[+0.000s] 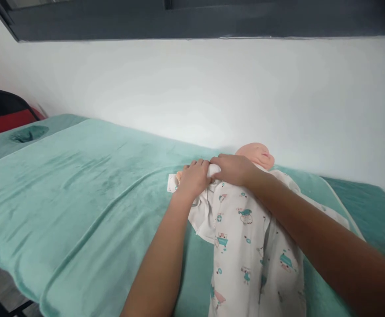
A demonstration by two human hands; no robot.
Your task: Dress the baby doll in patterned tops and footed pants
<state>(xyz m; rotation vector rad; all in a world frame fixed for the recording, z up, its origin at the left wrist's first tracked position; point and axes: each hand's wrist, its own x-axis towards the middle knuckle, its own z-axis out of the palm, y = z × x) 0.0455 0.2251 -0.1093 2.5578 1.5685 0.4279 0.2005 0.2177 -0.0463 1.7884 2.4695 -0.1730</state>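
A baby doll [254,152] lies on its back with its head toward the wall. White baby clothes [233,237] printed with small teal and pink figures cover its body. My left hand [195,178] is closed round the doll's outstretched arm near the wrist. Past my fingers show a bit of the doll's hand [179,176] and a white cuff [171,183]. Fingers curled, my right hand [235,169] grips the white sleeve [214,170] higher on the same arm, just below the head. My hands hide most of that arm.
Under the doll is a bed with a teal plush cover [89,198], which has a face hole [29,133] at the far left. A white wall [179,92] runs along the back, below a dark window frame [205,20]. A red and black chair [7,114] stands at the left.
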